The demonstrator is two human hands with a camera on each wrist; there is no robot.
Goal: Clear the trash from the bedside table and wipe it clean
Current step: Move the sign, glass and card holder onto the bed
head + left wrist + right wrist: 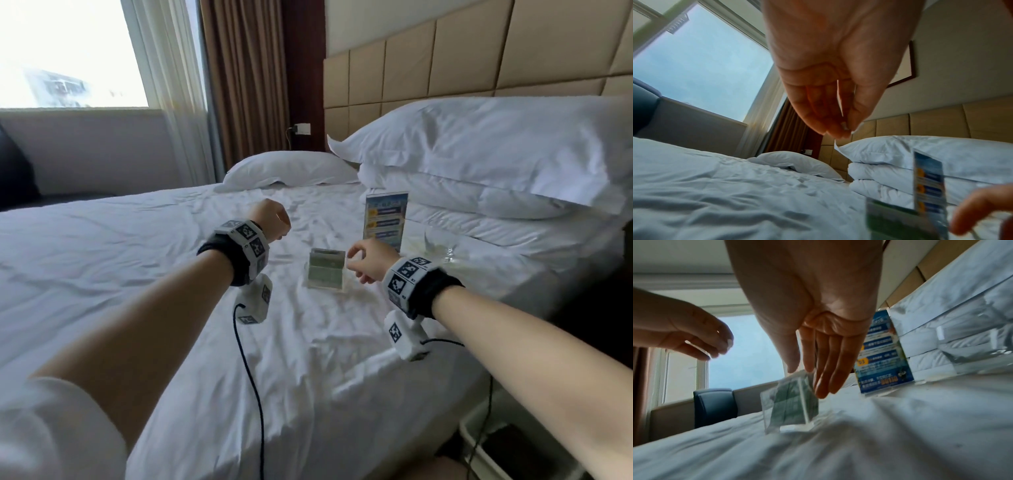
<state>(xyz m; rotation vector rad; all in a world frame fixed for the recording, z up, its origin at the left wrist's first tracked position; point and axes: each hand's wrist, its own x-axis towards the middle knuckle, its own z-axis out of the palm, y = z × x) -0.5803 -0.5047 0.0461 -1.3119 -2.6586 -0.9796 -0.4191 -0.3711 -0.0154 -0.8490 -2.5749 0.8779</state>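
Both forearms reach over the white bedsheet [171, 240]. My right hand [364, 260], fingers straight, hangs at the small green acrylic card stand [326, 270]; contact unclear. Left hand [270, 219] pinches something thin and white. Bedside table not visible. I judge: steady the stand.

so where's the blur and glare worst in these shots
Head view: the window is blown out white, and the right hand is slightly smeared. Left wrist view: the green stand and blue sign are smeared at the lower right, and the left hand is backlit. Right wrist view: the green stand is motion-blurred, while the blue sign stays fairly sharp.
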